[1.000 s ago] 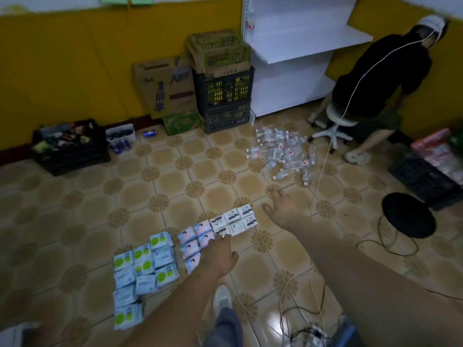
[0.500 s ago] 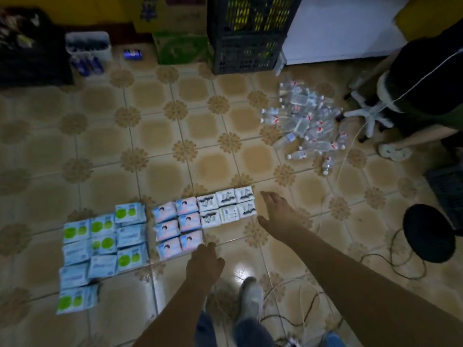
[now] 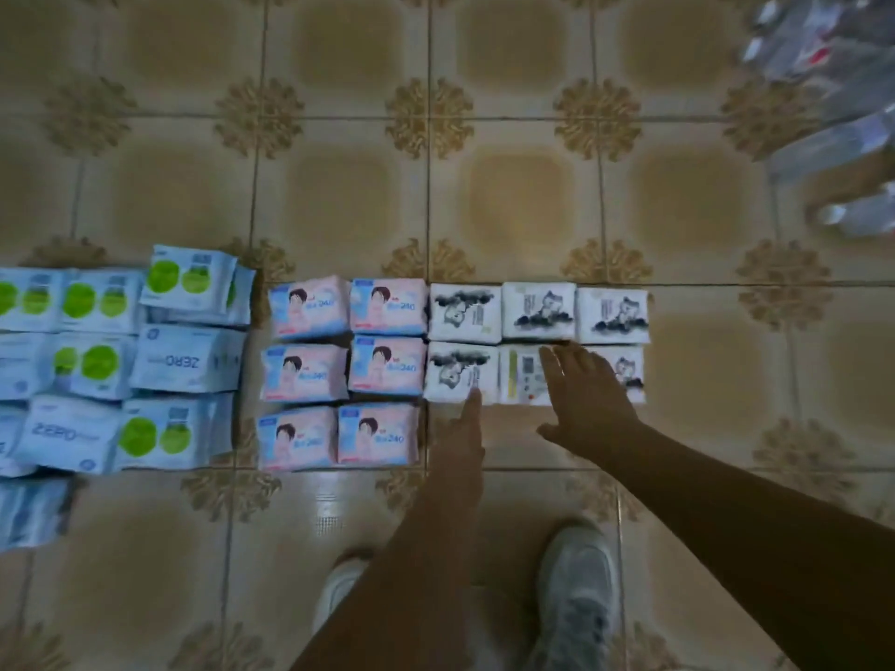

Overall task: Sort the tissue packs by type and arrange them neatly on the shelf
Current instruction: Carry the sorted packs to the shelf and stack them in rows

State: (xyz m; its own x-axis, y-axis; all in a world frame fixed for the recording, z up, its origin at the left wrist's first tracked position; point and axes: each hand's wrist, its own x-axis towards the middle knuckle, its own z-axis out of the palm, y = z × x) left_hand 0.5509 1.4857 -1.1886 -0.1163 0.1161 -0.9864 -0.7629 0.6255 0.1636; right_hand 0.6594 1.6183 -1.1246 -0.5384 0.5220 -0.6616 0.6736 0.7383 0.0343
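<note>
In the head view I have the tissue packs laid flat on the floor [image 3: 484,210] in three blocks, one per type, which I take as the sorting done down here so each kind can go to the shelf as a batch; the shelf itself is not in sight. On the left lie the blue packs [image 3: 186,358] with green circles or ZERO lettering, loosely overlapped, one sitting tilted on top at the far corner. In the middle are the pink packs [image 3: 339,370], two columns of three, edges touching. On the right are the white packs [image 3: 537,312] with ink drawings, two rows of three, butted against the pink block. Both my hands reach to the near row of that white block. My left hand [image 3: 462,438] comes in edge-on with fingers straight, its tip touching the near edge of the left white pack; it holds nothing. My right hand [image 3: 583,394] is flat and spread, fingers straight, lying over the middle and right packs of the near row, gripping nothing. I judge I am about to square up or gather this white block. My shoes [image 3: 576,588] stand just near of the packs, and some blurred bottles [image 3: 833,113] lie far right, well apart.
</note>
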